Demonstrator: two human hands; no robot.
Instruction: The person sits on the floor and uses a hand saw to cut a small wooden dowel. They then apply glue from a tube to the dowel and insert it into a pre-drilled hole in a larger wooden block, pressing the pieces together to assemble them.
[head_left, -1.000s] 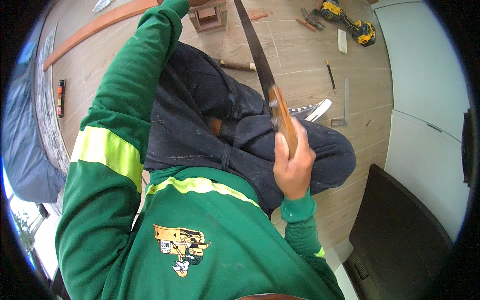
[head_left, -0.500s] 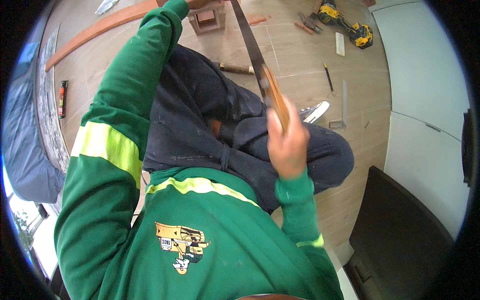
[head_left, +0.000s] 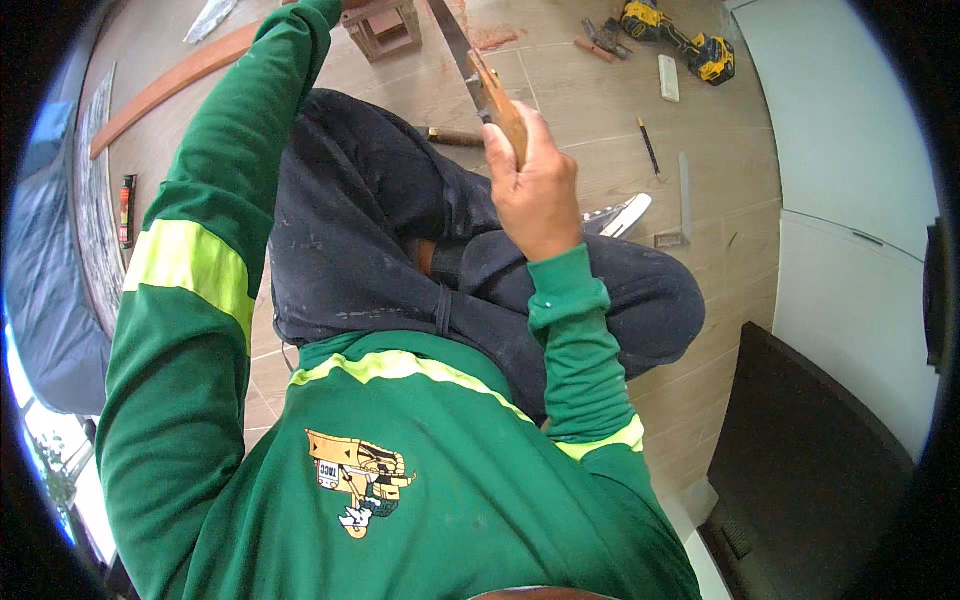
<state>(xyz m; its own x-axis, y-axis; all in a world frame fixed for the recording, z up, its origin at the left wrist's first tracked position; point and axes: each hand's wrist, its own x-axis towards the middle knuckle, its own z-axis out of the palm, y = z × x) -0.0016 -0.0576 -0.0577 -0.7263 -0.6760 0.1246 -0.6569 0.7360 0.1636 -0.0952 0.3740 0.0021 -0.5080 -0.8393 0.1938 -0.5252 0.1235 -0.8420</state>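
My right hand [head_left: 538, 190] is closed around the wooden handle of a handsaw [head_left: 507, 112], in front of my crossed legs. The saw's dark blade slants up and left until the top edge of the view cuts it off. My left arm [head_left: 225, 160] stretches up to the top edge. Its hand lies beyond the picture, so what it touches is hidden. Just right of that sleeve's cuff stands a small wooden box-like stand [head_left: 383, 30], partly cut off. Reddish sawdust [head_left: 495, 38] lies on the floor right of the blade.
A long reddish board [head_left: 180, 90] lies at the left. A wooden-handled tool [head_left: 452, 136] rests by my leg. To the right are a pencil [head_left: 648, 145], a try square [head_left: 685, 195], a whitish block [head_left: 669, 78] and a yellow-black power tool [head_left: 690, 45]. White cabinets [head_left: 850, 150] stand beyond.
My right hand and the saw have moved up and left, away from my body. The whole view has shifted slightly left. The saw stays in the hand.
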